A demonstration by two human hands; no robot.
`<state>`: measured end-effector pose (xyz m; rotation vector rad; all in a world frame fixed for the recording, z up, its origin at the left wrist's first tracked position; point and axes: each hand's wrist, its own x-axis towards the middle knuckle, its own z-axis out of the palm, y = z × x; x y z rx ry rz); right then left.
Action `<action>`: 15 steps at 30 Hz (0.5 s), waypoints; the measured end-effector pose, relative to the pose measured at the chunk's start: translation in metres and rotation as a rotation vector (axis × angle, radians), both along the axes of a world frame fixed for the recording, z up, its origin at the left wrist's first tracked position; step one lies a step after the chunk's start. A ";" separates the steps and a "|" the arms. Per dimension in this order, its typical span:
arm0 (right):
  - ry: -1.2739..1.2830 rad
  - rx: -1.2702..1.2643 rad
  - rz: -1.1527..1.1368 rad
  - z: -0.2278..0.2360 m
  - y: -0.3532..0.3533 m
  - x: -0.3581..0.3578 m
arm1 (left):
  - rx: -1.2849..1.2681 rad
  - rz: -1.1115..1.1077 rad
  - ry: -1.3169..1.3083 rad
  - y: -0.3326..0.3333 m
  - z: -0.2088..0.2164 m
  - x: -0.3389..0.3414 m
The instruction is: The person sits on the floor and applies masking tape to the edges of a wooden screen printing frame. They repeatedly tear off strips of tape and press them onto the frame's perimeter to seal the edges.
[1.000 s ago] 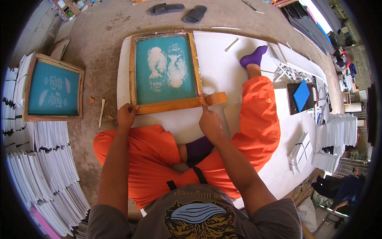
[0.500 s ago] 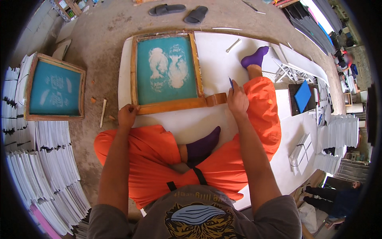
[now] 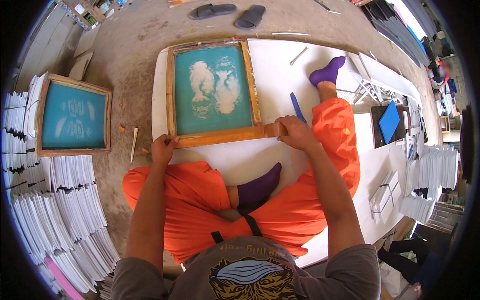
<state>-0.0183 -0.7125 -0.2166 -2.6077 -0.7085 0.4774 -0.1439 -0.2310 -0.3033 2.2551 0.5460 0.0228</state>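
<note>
A silk-screen frame (image 3: 258, 102) of worn wood with teal mesh and two pale figure prints lies flat in front of me. A strip of brown packing tape (image 3: 220, 136) runs along its near bar. My left hand (image 3: 164, 149) pinches the strip's left end at the near left corner. At the other end, my right hand (image 3: 296, 133) is closed round the tape roll (image 3: 274, 130), which joins the strip. Just beyond this hand a blue utility knife (image 3: 297, 107) rests on the white board (image 3: 275, 75), touched by neither hand.
Another teal screen (image 3: 74, 117) leans on stacks of white sheets (image 3: 55, 205) at left. My purple-socked foot (image 3: 327, 71) is to the right. A blue flat piece (image 3: 389, 122), white scraps and a strapped bundle (image 3: 385, 197) lie farther right. Sandals (image 3: 250, 17) sit beyond the board.
The right hand has laid the blue knife down on the board and taken hold of the tape roll. My left hand stays at the frame's near left corner.
</note>
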 end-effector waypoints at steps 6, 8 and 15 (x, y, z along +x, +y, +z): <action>0.135 0.077 -0.029 0.019 -0.016 0.012 | -0.009 0.026 0.040 0.000 0.001 0.000; 0.158 0.067 -0.011 0.027 -0.014 0.015 | -0.036 0.035 0.050 -0.003 0.007 0.001; 0.037 0.038 -0.043 0.044 -0.026 0.046 | -0.058 0.048 0.019 0.006 -0.009 -0.006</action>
